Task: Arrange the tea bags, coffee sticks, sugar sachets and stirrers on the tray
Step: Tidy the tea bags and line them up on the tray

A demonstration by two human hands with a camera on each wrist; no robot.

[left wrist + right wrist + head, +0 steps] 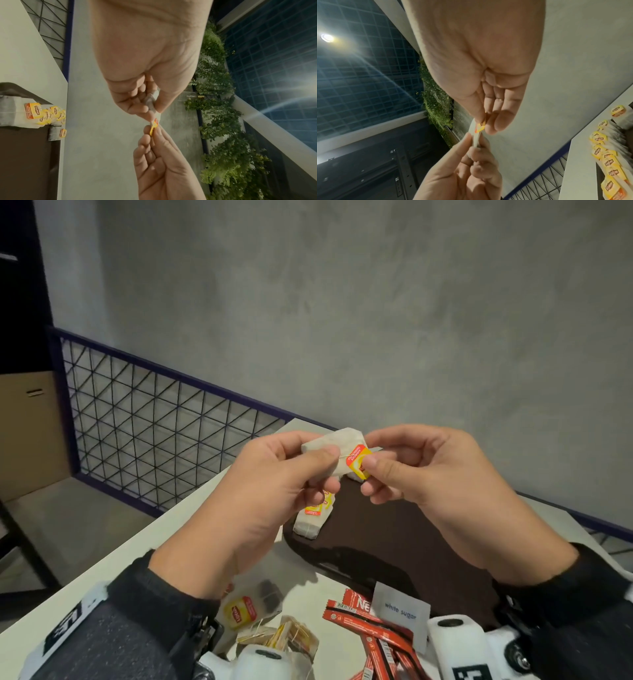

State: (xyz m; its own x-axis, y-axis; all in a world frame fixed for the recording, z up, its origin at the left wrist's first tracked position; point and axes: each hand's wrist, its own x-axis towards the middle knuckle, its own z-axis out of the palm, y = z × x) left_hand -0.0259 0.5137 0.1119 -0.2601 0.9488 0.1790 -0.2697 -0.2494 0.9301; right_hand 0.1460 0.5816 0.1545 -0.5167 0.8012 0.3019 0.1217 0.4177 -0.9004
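Left hand (pixel 274 484) pinching tea bag (pixel 337 445) between thumb and fingers, held above bench (pixel 113 556). Right hand (pixel 428 474) pinching its yellow tag (pixel 358 460), thumb against forefinger. Below, on brown tray (pixel 394 529): row of tea bags (pixel 313 518) at far left edge. Near edge of bench: loose tea bags (pixel 253 611), red coffee sticks (pixel 373 635), sugar sachet (pixel 400 611) lying over them.
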